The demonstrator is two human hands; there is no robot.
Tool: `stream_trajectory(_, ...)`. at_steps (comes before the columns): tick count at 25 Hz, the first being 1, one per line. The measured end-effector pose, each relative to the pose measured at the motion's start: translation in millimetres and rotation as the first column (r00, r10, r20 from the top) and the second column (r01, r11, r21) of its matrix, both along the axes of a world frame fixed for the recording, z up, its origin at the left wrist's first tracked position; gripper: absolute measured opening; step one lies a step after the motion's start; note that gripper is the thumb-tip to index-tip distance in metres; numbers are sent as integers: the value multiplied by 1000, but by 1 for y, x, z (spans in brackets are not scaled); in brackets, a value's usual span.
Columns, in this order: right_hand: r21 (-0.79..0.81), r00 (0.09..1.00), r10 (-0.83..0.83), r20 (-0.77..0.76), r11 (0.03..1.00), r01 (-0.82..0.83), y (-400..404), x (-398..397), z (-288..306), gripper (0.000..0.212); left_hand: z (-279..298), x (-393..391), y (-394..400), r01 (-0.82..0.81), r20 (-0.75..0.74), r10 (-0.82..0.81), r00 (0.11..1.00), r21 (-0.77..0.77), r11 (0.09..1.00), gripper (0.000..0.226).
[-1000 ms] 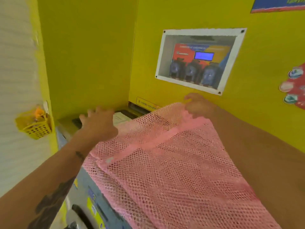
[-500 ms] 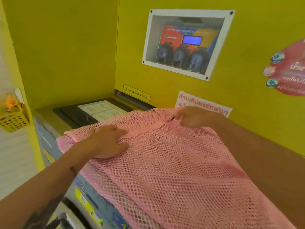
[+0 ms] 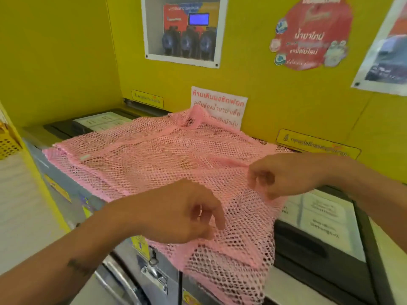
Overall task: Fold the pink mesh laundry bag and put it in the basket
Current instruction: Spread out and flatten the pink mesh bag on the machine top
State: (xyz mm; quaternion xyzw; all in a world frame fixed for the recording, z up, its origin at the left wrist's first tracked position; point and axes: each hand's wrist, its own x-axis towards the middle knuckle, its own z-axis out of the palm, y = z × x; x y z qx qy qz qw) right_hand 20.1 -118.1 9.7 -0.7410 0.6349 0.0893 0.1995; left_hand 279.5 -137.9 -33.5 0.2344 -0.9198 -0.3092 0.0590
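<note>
Closest to me is the left hand [image 3: 176, 213], hovering over the near edge of the pink mesh laundry bag [image 3: 154, 159]. The fingers are curled loosely downward, thumb and forefinger close together, and it's blurry enough that I honestly can't tell if they've pinched any mesh or are just above it. My guess is it's going for that near hem to lift it.

A bit further in, the right hand [image 3: 284, 175] sits at the bag's right side, fingers bent in, with the lower ones seeming to touch the mesh. Whether it's actually gripping, I can't say for sure. Both hands being on the near half makes sense if the plan is to flip the front part over the back.

The bag itself is spread flat on top of the washing machine [image 3: 66, 186], with its near corner spilling over the front and hanging in front of the machine's face. The far edge is bunched up a little against the yellow wall [image 3: 286, 102], just under the white paper notice [image 3: 220, 102]. I think it's laid out like that to give a flat surface to fold on.

At the far left edge there's a yellow basket [image 3: 8, 144] on the side wall, well apart from the bag. Folding looks not yet done to me.
</note>
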Motion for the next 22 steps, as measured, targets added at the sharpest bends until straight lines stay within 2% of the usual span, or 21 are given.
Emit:
stream_trajectory(3, -35, 996, 92, 7, 995, -92, 29, -5, -20, 32, -17, -20, 25, -21, 60, 23, 998, -37, 999, 19)
stream_trajectory(5, -106, 983, 173, 53, 980, -167, 40, -5, -32, 29, -25, -26, 34, -102, -13, 102, 995, -56, 993, 13)
stream_trajectory(8, -254, 958, 226, 177, 951, -177, 49, -4, -43, 7, -24, -18, 43, -237, -151, 231, 961, -23, 971, 10)
stream_trajectory(11, -333, 930, 259, 261, 928, -166, 56, -5, -33, 8, -9, -6, 55, -318, -233, 313, 921, 15, 948, 6)
stream_trajectory(14, -354, 900, 340, 273, 905, -235, 67, 3, -26, 9, 6, 7, 64, -362, -269, 351, 897, 9, 932, 4)
stream_trajectory(17, -295, 900, 356, 252, 914, -279, 77, 13, -34, 7, 8, 15, 74, -374, -162, 372, 914, 21, 927, 7)
stream_trajectory(19, -185, 898, 353, 263, 932, -312, 77, 11, -33, 13, 1, 15, 83, -359, 66, 356, 932, 27, 933, 9)
stream_trajectory(21, -279, 918, 284, 276, 938, -206, 63, -7, -31, 18, -4, 13, 91, -344, 268, 326, 906, 23, 939, 14)
stream_trajectory(22, -360, 945, 210, 251, 927, -111, 50, -22, -31, 22, -4, 12, 93, -351, 285, 329, 900, 26, 936, 16)
